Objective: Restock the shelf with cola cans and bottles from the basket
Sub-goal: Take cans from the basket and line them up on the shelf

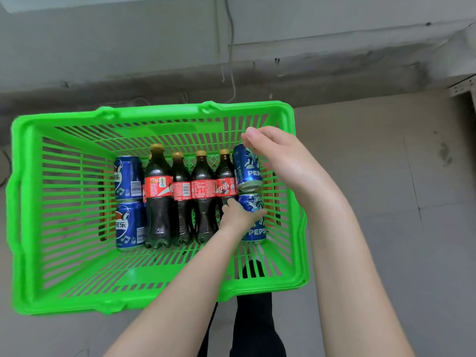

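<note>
Right hand (278, 158) grips far can (248, 168); left hand (237, 215) grips near can (257, 231).

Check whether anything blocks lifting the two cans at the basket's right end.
Nothing visible does. The right hand grips the far can and the left hand grips the near can; the basket is open above them. The nearest bottle lies alongside, not over them. The shelf is out of view.

Free room left of cans (128, 202), inside basket (25, 202)

Lower right can (255, 231) half covered by left hand (238, 215), forearms (345, 279) cropped below
</note>
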